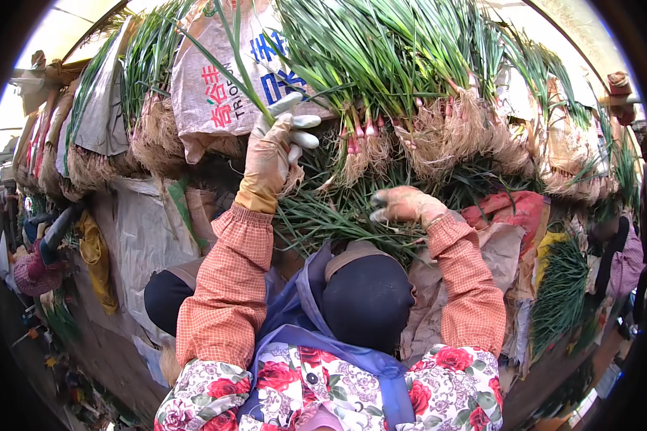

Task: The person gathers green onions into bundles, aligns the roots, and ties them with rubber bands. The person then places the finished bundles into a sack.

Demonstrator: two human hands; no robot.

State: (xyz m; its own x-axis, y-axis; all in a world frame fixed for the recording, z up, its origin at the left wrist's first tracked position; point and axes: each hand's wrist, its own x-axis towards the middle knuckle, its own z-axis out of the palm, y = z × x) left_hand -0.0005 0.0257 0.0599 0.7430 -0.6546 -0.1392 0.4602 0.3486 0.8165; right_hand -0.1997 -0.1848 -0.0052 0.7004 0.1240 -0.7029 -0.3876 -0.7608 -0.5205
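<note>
My left hand [280, 137], in a soiled light glove, is closed around a green onion plant [246, 89]; its long leaves rise above the fist and its pale roots hang below. To the right and lower, my right hand [399, 204], also gloved, is over loose green leaves [339, 218], its fingers slightly curled and blurred; whether it holds anything cannot be told. A large pile of green onions [377, 64] with pinkish bulbs and tangled roots [447, 132] lies beyond both hands.
A printed woven sack [215, 108] lies beyond my left hand. More onion bundles [153, 126] stand at left and right. Below are a pale plastic sheet [145, 237] and a red sack [509, 210]. Other people, one in a checked top [38, 275], are at both sides.
</note>
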